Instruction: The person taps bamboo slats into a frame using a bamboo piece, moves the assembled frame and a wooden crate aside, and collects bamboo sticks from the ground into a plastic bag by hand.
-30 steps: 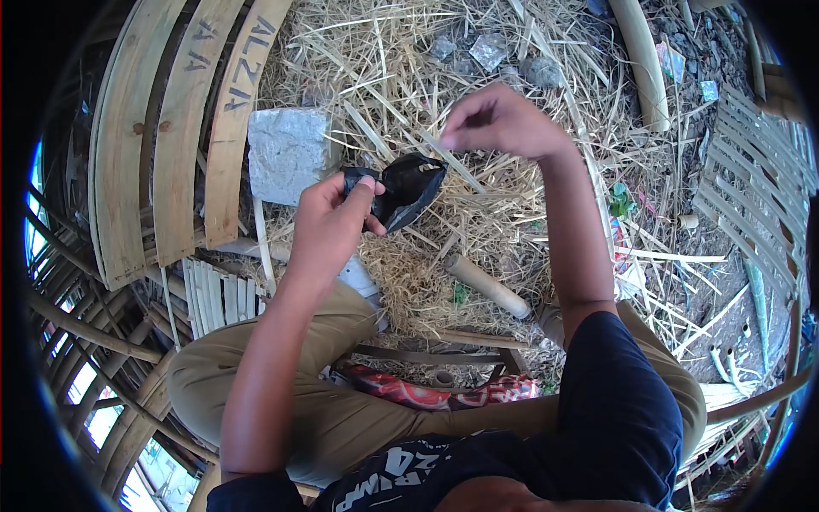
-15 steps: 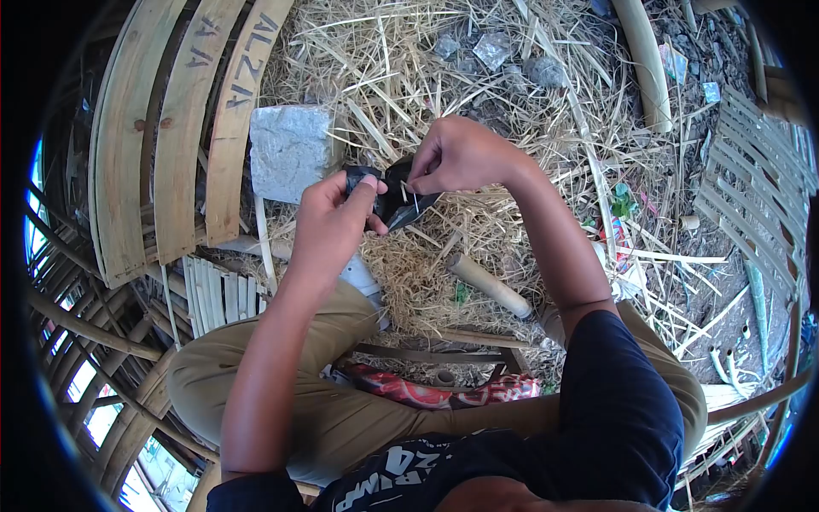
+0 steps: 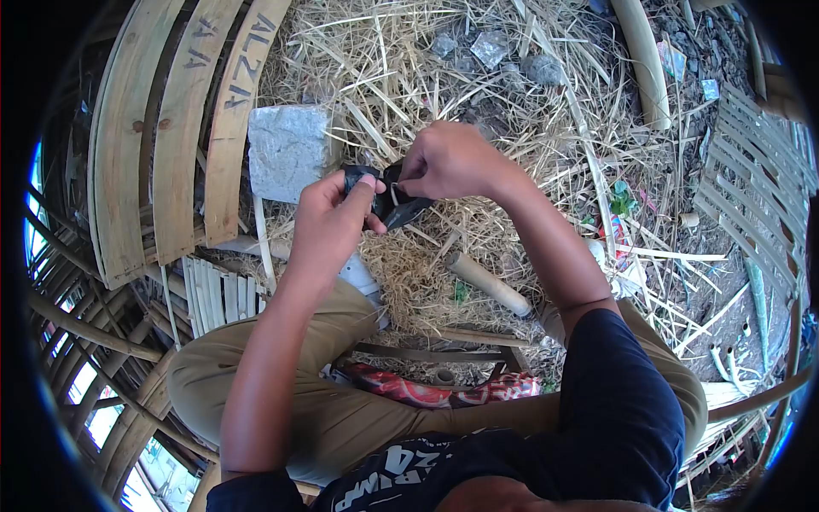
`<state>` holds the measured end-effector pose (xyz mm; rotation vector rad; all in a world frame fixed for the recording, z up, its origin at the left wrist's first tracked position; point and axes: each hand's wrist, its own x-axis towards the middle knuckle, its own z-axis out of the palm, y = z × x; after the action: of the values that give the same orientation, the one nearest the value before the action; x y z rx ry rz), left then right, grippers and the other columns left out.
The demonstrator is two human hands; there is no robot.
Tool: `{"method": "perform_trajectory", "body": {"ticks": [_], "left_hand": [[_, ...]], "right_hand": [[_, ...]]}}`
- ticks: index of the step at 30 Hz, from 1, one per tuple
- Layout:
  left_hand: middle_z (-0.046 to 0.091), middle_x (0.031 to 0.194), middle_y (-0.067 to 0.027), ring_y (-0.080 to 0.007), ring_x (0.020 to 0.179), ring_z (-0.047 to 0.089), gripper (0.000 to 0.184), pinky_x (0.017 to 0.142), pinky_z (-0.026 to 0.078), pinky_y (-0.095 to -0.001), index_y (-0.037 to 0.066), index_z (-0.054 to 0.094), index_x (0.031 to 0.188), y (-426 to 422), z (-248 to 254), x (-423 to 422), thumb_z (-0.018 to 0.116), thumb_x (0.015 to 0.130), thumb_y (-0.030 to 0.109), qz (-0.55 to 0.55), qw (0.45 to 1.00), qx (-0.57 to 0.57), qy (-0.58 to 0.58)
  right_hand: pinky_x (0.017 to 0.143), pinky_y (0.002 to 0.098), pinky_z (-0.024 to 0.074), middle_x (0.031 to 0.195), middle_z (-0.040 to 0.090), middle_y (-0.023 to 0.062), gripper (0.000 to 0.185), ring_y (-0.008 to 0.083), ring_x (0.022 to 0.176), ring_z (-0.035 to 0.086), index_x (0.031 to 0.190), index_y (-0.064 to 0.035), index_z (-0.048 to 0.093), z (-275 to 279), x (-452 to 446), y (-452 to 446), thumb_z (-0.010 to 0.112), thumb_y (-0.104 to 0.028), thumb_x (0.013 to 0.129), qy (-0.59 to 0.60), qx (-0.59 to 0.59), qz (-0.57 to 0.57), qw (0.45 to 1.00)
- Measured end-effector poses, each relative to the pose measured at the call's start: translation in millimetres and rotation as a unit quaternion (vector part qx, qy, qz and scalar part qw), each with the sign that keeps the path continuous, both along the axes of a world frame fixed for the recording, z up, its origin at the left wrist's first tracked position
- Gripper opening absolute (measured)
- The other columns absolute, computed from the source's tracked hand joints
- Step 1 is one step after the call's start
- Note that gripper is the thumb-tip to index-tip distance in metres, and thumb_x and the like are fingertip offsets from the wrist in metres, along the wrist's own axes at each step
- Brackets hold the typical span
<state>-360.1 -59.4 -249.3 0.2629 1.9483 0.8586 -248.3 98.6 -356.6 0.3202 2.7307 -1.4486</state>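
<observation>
My left hand [image 3: 331, 209] is closed on the edge of a small black pouch [image 3: 408, 212], thumb on top, and the pouch's mouth gapes toward my right hand. Fingers pinched, my right hand [image 3: 452, 162] is at that mouth, its fingertips next to a thin pale stick [image 3: 394, 195]. The stick's lower part lies against the dark inside of the pouch. What else the pouch holds is hidden by the fingers and shadow.
A pale stone block [image 3: 290, 154] is just beyond my left hand. Straw [image 3: 401, 282] covers the ground, with a bamboo piece [image 3: 489, 285] on it. Curved wooden slats [image 3: 171, 136] stand at the left. A red patterned packet [image 3: 401, 384] lies between my legs.
My right hand has shifted slightly left, closer to my left hand and over the pouch's mouth. The thin stick that hung below its fingertips no longer shows there. My left hand stays nearly still.
</observation>
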Motion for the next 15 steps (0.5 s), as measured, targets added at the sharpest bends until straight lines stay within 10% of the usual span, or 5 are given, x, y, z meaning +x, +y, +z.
{"method": "perform_trajectory", "body": {"ticks": [9, 11, 14, 15], "left_hand": [[0.064, 0.077, -0.0040, -0.0100, 0.061, 0.064, 0.026, 0.056, 0.038, -0.0254, -0.001, 0.069, 0.099, -2, 0, -2, 0.060, 0.103, 0.023, -0.001, 1.000, 0.003, -0.004], [0.061, 0.078, -0.0020, -0.0101, 0.062, 0.064, 0.026, 0.054, 0.035, -0.0243, 0.000, 0.069, 0.100, -4, -2, -3, 0.060, 0.102, 0.025, -0.007, 1.000, 0.000, -0.008], [0.055, 0.079, 0.0016, -0.0102, 0.064, 0.063, 0.027, 0.049, 0.030, -0.0219, 0.003, 0.067, 0.102, -4, -3, -4, 0.061, 0.102, 0.029, -0.017, 1.000, -0.003, -0.012], [0.055, 0.079, 0.0016, -0.0102, 0.064, 0.063, 0.027, 0.049, 0.030, -0.0219, 0.003, 0.067, 0.102, -3, -3, -3, 0.061, 0.102, 0.028, -0.018, 1.000, -0.004, -0.012]], "right_hand": [[0.059, 0.0287, 0.0507, 0.072, 0.073, 0.0064, 0.020, 0.0115, 0.062, 0.065, 0.096, -0.0049, 0.080, -6, 15, 65, 0.075, -0.022, 0.088, 0.007, -0.204, -0.114, 0.972], [0.059, 0.0315, 0.0506, 0.074, 0.073, 0.0081, 0.028, 0.0140, 0.061, 0.065, 0.111, -0.0045, 0.076, -22, 14, 93, 0.073, -0.022, 0.089, 0.005, 0.044, -0.489, 0.871], [0.073, 0.0416, 0.0578, 0.084, 0.076, 0.0096, 0.031, 0.0290, 0.076, 0.074, 0.118, -0.0100, 0.073, -28, 28, 121, 0.068, -0.018, 0.089, 0.121, 0.210, -0.566, 0.788], [0.075, 0.0425, 0.0579, 0.086, 0.076, 0.0100, 0.033, 0.0306, 0.079, 0.073, 0.121, -0.0110, 0.072, -32, 31, 125, 0.067, -0.018, 0.089, 0.054, 0.185, -0.502, 0.843]]}}
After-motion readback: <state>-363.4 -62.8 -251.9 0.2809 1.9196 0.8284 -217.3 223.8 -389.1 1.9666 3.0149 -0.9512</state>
